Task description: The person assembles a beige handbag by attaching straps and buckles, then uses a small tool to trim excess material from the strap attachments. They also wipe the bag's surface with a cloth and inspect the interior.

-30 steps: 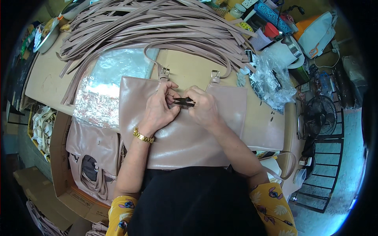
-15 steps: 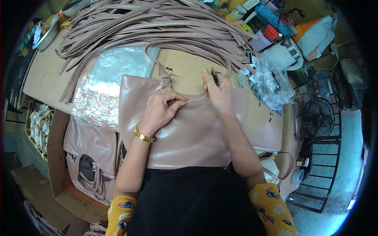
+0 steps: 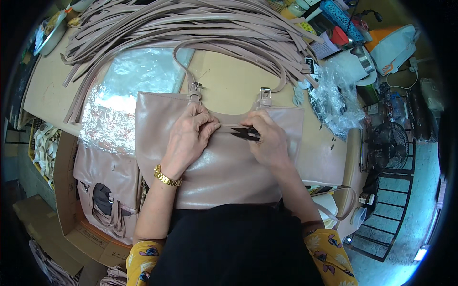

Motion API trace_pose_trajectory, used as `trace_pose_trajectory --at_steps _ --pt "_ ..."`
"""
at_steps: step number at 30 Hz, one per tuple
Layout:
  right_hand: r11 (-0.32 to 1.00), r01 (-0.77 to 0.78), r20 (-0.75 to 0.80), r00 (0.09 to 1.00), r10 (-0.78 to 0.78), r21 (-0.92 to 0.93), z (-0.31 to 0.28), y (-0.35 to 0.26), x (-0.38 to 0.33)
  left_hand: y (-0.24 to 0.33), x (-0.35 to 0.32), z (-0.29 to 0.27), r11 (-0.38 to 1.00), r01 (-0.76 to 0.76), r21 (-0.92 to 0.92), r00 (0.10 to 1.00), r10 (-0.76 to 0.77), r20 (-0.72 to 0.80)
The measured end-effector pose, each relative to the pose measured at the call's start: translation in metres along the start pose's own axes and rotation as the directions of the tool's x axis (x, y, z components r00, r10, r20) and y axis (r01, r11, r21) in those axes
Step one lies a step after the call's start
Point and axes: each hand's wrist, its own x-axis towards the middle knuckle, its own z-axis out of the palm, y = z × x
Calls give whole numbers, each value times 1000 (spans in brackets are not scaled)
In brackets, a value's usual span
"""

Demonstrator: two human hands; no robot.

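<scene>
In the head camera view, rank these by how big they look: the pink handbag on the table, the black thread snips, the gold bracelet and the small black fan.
1. Pink handbag
2. Small black fan
3. Black thread snips and gold bracelet: too alike to rank.

Both hands, left (image 3: 188, 138) and right (image 3: 272, 140), rest on the dusty-pink leather handbag (image 3: 219, 167) lying on the bench (image 3: 229, 76). Small black thread snips (image 3: 245, 134) sit between them. Beyond lies a heap of pink leather straps (image 3: 191, 24); left, a clear plastic sheet (image 3: 124, 90); right, crumpled clear plastic bags (image 3: 336, 100).
</scene>
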Motion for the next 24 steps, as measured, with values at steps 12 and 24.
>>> trace_pose_trajectory --at_steps 12,24 --pt "999 -26 -55 998 28 26 -3 -15 4 -20 7 -4 976 83 -199 991 -59 122" --pt "999 54 -43 998 -54 5 -1 -13 10 -13 12 -7 977 135 -164 982 -110 150"
